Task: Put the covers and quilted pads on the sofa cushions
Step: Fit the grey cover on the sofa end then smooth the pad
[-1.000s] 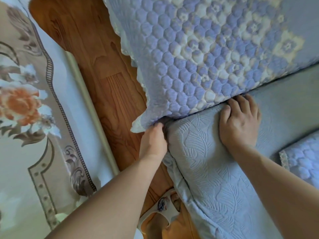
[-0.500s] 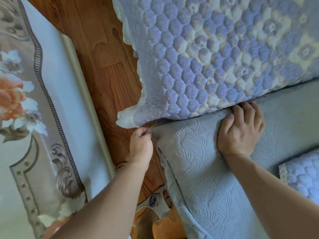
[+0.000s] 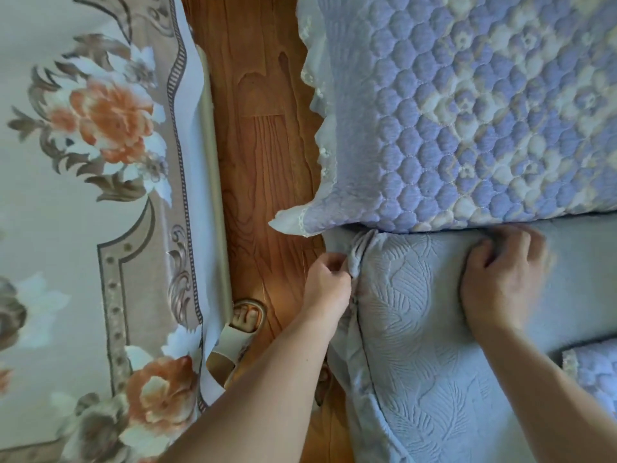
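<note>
Down in the head view, the left hand (image 3: 329, 284) pinches a bunched corner of the pale blue cushion cover (image 3: 410, 335), its fingers curled round the gathered fabric at the cushion's front edge. The right hand (image 3: 500, 279) lies on top of the same cover, fingers bent and tucked into the seam where this cushion meets the next one; it is blurred, so whether the fingers grip cloth or only press cannot be told. The cover, embossed with leaf shapes, sits over the sofa cushion between the two forearms. Just beyond it, touching along the seam, lies the quilted pad (image 3: 467, 121), blue and cream in a scalloped pattern, with a lace trim (image 3: 317, 105) hanging over the front edge. A second quilted pad (image 3: 591, 372) shows at the lower right, on the same cushion. Below the sofa is wooden floor (image 3: 260, 145), a floral rug (image 3: 100, 195) to the left, and a sandalled foot (image 3: 238, 332) at the rug's edge
</note>
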